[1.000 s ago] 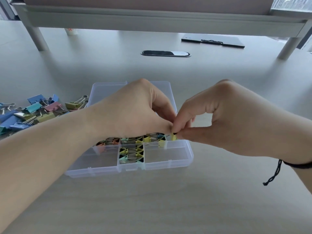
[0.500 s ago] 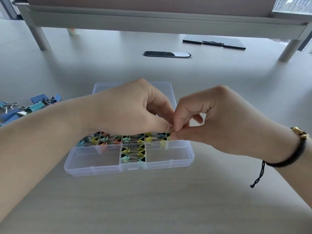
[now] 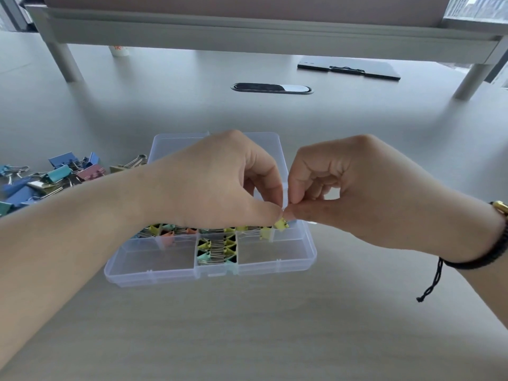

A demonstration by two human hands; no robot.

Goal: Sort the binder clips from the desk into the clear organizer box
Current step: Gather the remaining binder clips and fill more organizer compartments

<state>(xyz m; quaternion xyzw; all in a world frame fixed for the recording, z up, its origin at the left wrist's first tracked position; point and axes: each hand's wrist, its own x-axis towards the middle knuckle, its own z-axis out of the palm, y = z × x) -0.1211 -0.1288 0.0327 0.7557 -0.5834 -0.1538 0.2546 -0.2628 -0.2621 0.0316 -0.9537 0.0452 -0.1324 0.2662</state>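
On the grey desk (image 3: 247, 325) sits our clear organizer box (image 3: 176, 273). Above its right side, our left hand (image 3: 220, 182) and right hand (image 3: 365, 193) together pinch a small yellow binder clip (image 3: 281, 224). Loose binder clips (image 3: 55, 177) lie far left.

Left hand (image 3: 220, 185), right hand (image 3: 365, 193), fingertips pinched together, forearms converging

Person, both forearms bare, no sleeves in view.
Left hand (image 3: 214, 180): nothing worn. Right hand (image 3: 365, 188): black braided cord bracelet (image 3: 492, 257) at the wrist, gold-coloured bead, knotted loose end hanging down.
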